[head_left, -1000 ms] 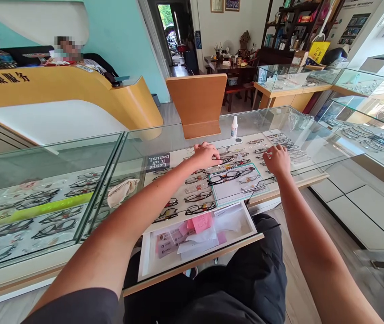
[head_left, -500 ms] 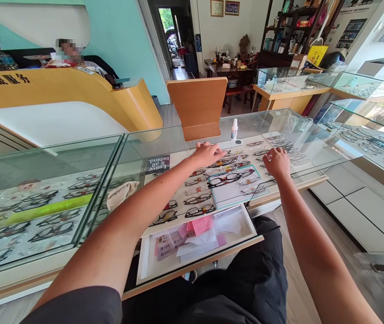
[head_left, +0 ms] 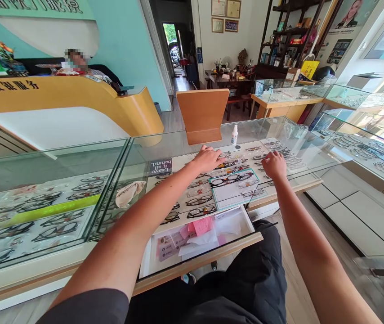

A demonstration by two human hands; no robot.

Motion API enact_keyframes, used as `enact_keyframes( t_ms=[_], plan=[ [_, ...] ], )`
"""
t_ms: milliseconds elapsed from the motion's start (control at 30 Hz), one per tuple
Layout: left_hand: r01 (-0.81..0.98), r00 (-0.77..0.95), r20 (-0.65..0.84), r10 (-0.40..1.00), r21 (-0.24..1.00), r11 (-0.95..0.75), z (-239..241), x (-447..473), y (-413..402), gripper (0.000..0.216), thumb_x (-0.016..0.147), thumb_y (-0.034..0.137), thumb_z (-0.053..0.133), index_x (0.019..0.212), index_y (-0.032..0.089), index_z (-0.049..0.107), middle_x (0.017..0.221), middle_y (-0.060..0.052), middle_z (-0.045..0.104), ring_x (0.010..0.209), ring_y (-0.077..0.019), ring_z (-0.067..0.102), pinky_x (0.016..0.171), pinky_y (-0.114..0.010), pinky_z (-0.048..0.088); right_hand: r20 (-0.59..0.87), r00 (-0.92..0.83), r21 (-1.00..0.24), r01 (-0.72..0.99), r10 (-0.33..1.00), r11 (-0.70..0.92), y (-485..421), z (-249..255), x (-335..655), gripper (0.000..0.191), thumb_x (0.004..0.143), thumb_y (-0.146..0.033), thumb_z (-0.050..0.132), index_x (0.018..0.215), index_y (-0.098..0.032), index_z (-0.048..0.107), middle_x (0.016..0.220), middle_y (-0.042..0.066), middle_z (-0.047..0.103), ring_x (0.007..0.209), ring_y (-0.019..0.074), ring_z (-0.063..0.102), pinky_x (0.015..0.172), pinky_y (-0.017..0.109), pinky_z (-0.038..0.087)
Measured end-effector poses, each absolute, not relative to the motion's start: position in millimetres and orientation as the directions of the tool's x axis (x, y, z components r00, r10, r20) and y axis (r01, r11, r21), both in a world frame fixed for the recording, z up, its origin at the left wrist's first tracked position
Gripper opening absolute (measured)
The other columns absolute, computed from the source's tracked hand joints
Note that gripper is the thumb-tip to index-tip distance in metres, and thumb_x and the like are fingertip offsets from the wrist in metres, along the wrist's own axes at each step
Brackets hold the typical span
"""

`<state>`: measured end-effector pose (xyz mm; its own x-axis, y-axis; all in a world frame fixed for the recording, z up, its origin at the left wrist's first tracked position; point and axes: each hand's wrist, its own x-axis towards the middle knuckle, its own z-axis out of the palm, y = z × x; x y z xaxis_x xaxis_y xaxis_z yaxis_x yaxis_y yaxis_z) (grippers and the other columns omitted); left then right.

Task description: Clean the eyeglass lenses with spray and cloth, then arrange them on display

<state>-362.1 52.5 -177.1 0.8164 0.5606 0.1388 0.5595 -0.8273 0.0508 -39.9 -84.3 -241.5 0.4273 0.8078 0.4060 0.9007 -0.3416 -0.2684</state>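
Note:
Over the glass-topped display case (head_left: 151, 139), my left hand (head_left: 208, 159) hangs palm down, its fingers loosely bent and a little apart, with nothing seen in them. Further right, my right hand (head_left: 274, 165) is closed, fingertips and thumb drawn together toward the left; anything between them is too small to make out. Rows of eyeglasses lie below the glass, among them a dark pair (head_left: 226, 180) on a white card with a teal border (head_left: 225, 197). Beyond the hands stands a small white spray bottle (head_left: 234, 135).
An open drawer (head_left: 147, 261) with pink and white papers (head_left: 203, 226) juts out before my lap. A beige cloth (head_left: 129, 194) lies at the left. Across the counter is an orange-brown chair (head_left: 203, 114). A person sits behind the yellow desk (head_left: 87, 92).
The view has tilted up slightly and shifted. My hands stay over nearly the same part of the case, the right one turned slightly more palm down.

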Motion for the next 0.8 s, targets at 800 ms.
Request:
enact_keyframes(
  t_ms=[800],
  plan=[
    [0.562,0.551,0.606,0.574,0.240,-0.792,-222.1,-518.8,-143.3,0.056,0.111,0.051,0.046,0.158,0.022,0.046,0.180,-0.022,0.036,0.169,-0.0378,0.031,0.130,-0.061,0.030,0.731,-0.498,0.178,0.800,0.468,0.573,-135.2,-171.6,-200.6,0.025,0.100,-0.029,0.061,0.075,-0.026,0.061,0.075,0.003,0.059,0.076,0.0225,0.046,0.071,0.039,0.032]
  ],
)
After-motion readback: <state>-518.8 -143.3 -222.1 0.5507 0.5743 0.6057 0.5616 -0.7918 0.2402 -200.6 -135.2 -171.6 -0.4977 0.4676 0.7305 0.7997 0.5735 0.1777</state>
